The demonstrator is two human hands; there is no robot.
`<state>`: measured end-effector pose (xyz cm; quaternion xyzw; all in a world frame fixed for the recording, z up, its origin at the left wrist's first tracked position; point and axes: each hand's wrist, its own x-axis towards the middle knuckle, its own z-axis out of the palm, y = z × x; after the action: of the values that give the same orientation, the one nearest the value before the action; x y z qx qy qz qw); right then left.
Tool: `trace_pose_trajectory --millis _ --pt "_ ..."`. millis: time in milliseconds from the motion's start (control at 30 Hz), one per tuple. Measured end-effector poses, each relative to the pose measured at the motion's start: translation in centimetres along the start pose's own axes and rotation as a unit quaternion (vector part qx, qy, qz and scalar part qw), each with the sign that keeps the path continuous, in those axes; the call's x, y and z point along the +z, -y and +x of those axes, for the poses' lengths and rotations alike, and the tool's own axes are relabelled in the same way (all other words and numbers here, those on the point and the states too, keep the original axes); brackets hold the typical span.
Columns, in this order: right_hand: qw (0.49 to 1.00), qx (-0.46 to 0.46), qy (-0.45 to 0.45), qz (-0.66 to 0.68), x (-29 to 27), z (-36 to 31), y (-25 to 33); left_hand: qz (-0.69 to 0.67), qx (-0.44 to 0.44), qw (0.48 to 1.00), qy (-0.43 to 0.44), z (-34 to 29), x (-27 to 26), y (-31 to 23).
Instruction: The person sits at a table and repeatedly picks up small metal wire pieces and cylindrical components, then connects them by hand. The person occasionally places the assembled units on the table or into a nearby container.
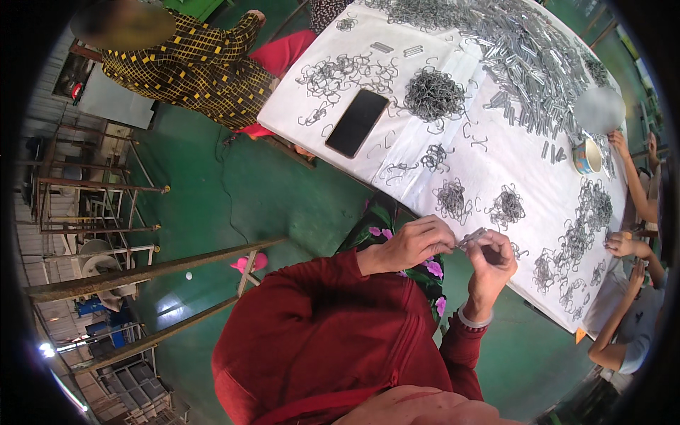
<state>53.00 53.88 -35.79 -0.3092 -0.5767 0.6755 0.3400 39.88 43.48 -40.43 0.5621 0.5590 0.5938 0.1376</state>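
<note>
My right hand (494, 258) pinches a small silver metal piece (473, 236) between thumb and fingers, just off the table's near edge. My left hand (423, 242) is closed, its fingertips brought up to the left end of that piece. Whatever the left fingertips grip is too small to make out; it may be a thin wire. On the white-covered table (397, 152) just beyond my hands lie two small heaps of bent wire hooks, a left heap (452, 199) and a right heap (508, 206). A larger pile of wire hooks (433, 94) sits farther off.
A dark phone (357, 122) lies near the table's left edge. Many metal strips (528, 71) spread across the far right, near a paper cup (587, 156). A person in a patterned top (188, 67) sits at the left; other people's hands (623, 245) rest along the right edge.
</note>
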Motion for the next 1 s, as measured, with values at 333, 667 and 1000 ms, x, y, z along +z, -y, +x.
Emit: trace_pose_trajectory --millis 333,667,1000 --pt "0.998 -0.034 0.043 0.012 0.6 -0.4 0.1 0.502 -0.025 0.864 -0.003 10.2 -13.8 12.7" --pt "0.998 -0.016 0.049 0.030 1.4 -1.4 1.6 0.587 -0.020 0.802 0.109 12.3 -13.6 17.4" --pt "0.998 -0.040 0.043 0.015 1.9 -4.5 1.4 0.188 -0.080 0.976 -0.075 10.2 -9.2 13.1"
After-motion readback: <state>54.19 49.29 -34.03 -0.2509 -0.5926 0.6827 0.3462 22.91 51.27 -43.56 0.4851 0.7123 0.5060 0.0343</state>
